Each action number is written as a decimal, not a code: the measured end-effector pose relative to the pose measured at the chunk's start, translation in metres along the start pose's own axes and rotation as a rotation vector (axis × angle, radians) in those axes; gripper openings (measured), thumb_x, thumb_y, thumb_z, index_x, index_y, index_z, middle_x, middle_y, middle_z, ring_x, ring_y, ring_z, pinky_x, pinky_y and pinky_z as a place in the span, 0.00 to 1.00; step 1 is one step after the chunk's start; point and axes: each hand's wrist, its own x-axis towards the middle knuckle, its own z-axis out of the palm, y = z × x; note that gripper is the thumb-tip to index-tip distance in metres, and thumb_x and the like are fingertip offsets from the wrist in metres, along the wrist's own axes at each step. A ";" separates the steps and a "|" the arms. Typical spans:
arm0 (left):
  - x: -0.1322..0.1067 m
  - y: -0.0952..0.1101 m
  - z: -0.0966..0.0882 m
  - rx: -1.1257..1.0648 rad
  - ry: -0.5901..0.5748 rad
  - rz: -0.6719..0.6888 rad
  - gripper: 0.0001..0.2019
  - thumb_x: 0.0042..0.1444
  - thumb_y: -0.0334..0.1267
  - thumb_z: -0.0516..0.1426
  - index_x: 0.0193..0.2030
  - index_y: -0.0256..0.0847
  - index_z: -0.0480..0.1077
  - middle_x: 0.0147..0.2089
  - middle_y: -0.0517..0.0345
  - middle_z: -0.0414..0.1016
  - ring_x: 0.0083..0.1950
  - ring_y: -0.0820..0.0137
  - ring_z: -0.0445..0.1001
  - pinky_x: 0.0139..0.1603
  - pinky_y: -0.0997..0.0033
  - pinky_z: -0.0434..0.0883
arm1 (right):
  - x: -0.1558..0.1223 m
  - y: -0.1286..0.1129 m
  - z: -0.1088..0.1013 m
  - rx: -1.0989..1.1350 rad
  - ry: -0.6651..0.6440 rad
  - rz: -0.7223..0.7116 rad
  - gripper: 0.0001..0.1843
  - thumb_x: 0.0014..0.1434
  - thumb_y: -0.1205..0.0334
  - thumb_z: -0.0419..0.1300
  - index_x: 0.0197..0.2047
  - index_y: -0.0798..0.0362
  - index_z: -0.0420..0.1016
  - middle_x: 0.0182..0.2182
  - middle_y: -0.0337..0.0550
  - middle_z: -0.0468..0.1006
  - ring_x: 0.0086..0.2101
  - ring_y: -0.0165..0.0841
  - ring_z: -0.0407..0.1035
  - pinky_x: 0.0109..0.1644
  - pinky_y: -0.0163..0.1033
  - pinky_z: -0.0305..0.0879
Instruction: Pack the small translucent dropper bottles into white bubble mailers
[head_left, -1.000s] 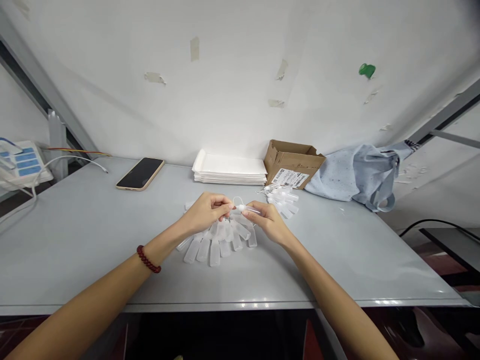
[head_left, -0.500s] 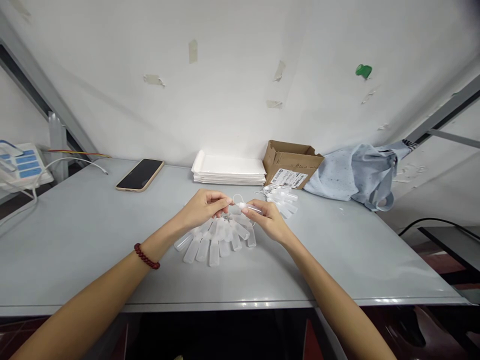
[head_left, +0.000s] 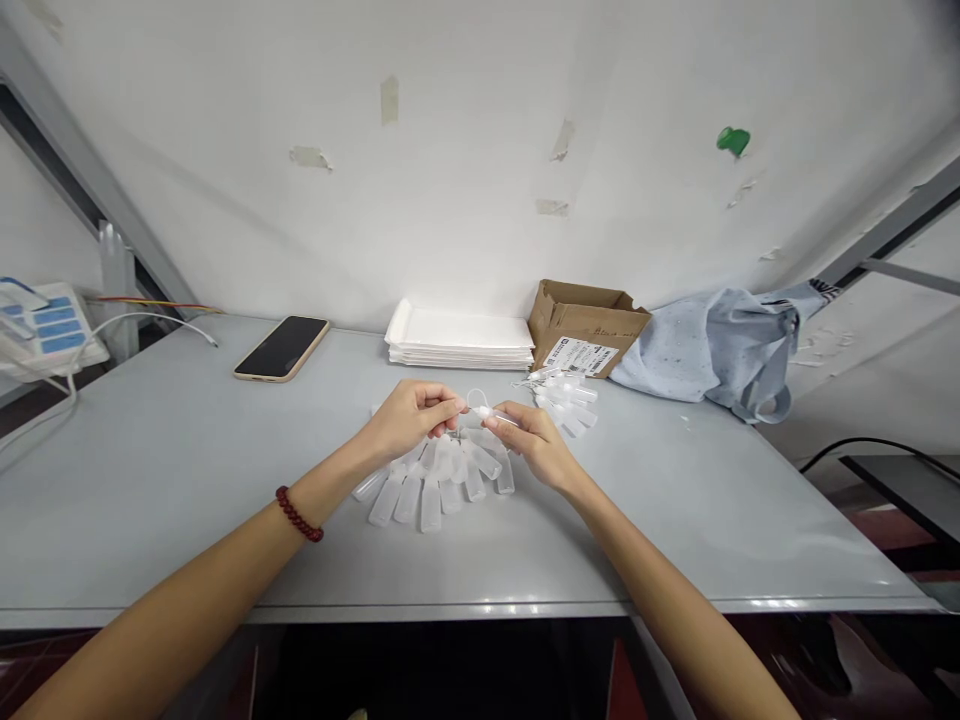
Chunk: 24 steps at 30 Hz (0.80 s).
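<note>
My left hand [head_left: 411, 418] and my right hand [head_left: 531, 436] meet above the middle of the grey table [head_left: 150, 480]. My right hand pinches a small clear plastic tube [head_left: 501, 416] with a white cap. My left hand's fingertips are closed on a thin clear loop [head_left: 474, 400] at the cap end. Just under both hands, several translucent tubes [head_left: 431, 485] lie fanned out on the table. My left wrist wears a dark red bead bracelet [head_left: 298, 514].
A second small heap of tubes [head_left: 568, 400] lies beyond my right hand. At the back stand an open cardboard box [head_left: 583, 326], a stack of white trays [head_left: 459, 339], a phone [head_left: 281, 347] and a light blue cloth [head_left: 712, 350]. A device with blue buttons [head_left: 41, 330] sits far left.
Both hands stay together at the tube and loop, with only a slight shift. The tubes on the table have not moved.
</note>
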 end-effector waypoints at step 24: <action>0.004 -0.004 -0.001 -0.103 0.005 0.035 0.19 0.58 0.49 0.54 0.29 0.35 0.74 0.23 0.59 0.69 0.23 0.77 0.64 0.26 0.76 0.63 | 0.001 0.001 0.004 -0.013 0.002 -0.042 0.18 0.58 0.46 0.53 0.29 0.54 0.67 0.22 0.34 0.58 0.24 0.26 0.51 0.27 0.34 0.48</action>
